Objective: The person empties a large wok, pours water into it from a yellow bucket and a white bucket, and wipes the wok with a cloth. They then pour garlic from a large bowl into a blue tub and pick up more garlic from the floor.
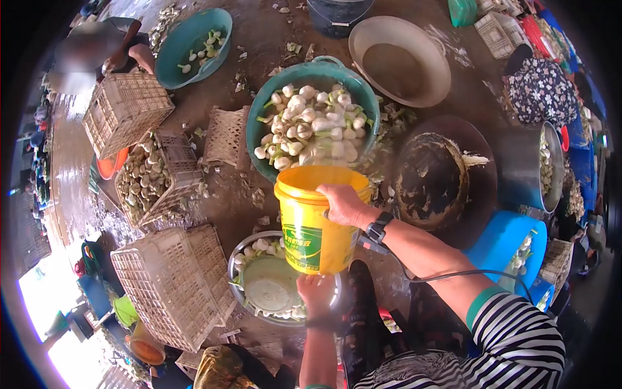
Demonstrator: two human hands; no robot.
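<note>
A yellow bucket (311, 214) with a green label is held up in the middle, tilted toward the large green basin (256, 139) full of white bulbs (304, 123). My right hand (346, 204) grips the bucket's rim on the right. Under the bucket's bottom edge, my left hand (316, 290) has its fingers closed against the base. Below it stands a metal basin (238, 295) of bulbs with a pale green round dish (265, 283) in it. A blurred pale streak shows between the bucket's mouth and the bulbs.
Plastic crates (172, 279) stand at the left, one (146, 178) holding bulbs. Another green basin (194, 45) and a beige basin (400, 61) lie beyond. A dark round seat (431, 178), a steel pot (551, 168) and a blue tub (502, 243) are at the right. People sit at both sides.
</note>
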